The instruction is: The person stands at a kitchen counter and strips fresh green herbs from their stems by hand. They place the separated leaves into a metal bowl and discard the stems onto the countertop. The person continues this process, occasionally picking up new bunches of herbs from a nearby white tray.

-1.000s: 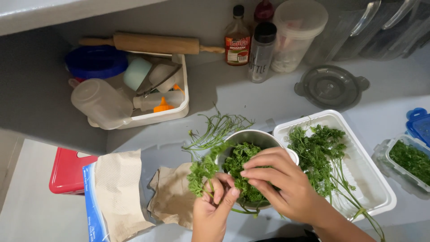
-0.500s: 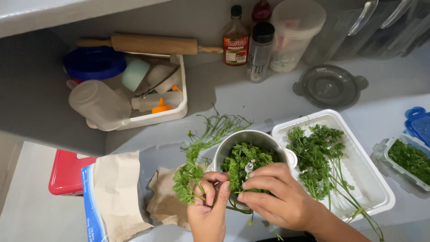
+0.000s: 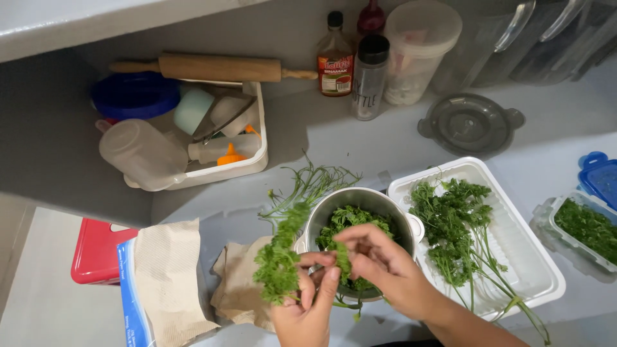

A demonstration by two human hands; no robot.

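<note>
Far left of your left hand [image 3: 307, 307]: red lid [image 3: 96, 249] flat on the surface [image 3: 334, 144], then a blue-edged bag with paper towel [image 3: 168, 276] draped over it. Up and left of that hand, a white bin [image 3: 247, 164] holds a clear bottle on its side, a squeeze bottle with an orange tip and a pale cup; a blue lid [image 3: 135, 95] sits behind it and a rolling pin [image 3: 215, 67] lies across its back rim.

Crumpled brown paper [image 3: 241, 289] lies just left of your left hand, likely there to catch drips.

Your left hand is closed on a parsley sprig [image 3: 279, 257], held by the stem with the leafy head up and leaning left. Your right hand [image 3: 379, 263] is pinched on a bit of leaf right against the left fingertips, both over the near rim of the metal pot [image 3: 321, 222]. That hold looks set so picked leaves fall straight in; the pot already has greens in it. Bare stems [image 3: 315, 183] lie fanned out behind the pot, apart from the leaves.

Right of your right hand, touching the pot: white tray [image 3: 533, 270] with uncut parsley [image 3: 453, 225], stems pointing toward you, easy reach. Further right, a clear tub of greens [image 3: 585, 228] and a blue lid [image 3: 599, 177].

Back row, beyond both hands: sauce bottle [image 3: 335, 54], dark-capped shaker [image 3: 369, 77], lidded plastic tub [image 3: 418, 51], and a round grey lid [image 3: 470, 123] flat on the surface. Surface is pale grey, wall right behind, a shelf edge across the top left. Dim, cool lighting.
</note>
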